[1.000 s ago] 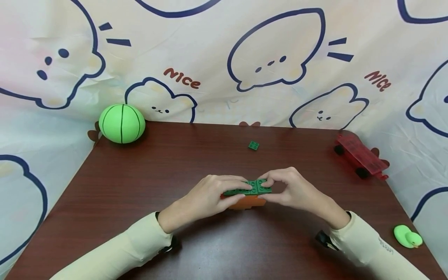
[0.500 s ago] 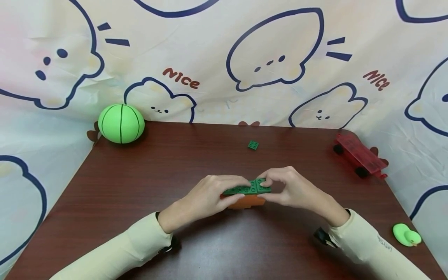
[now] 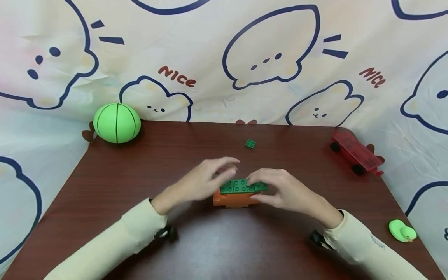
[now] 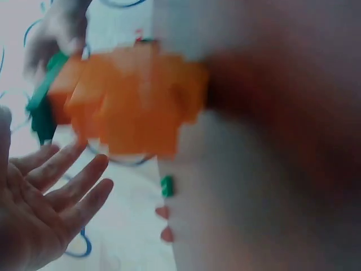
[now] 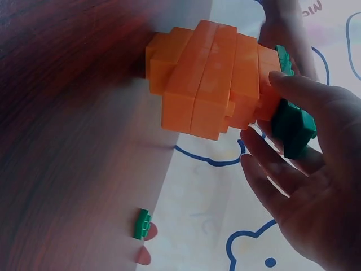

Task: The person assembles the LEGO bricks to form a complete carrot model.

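Note:
A stepped model of orange building blocks, topped with a layer of green bricks, stands on the brown table in the middle of the head view. My right hand holds its right end, thumb at the near side and fingers over the green top. The right wrist view shows that thumb against the upper orange blocks. My left hand is off the model at its upper left, fingers spread. In the left wrist view those open fingers hold nothing.
A loose green brick lies behind the model. At the back left sits a green ball. A translucent red toy car stands at the right edge, with a green toy duck nearer. A patterned cloth hangs behind the table.
My left hand has let go of the model and moved up and left, opening its fingers. My right hand stays at the right end; the view has shifted slightly.

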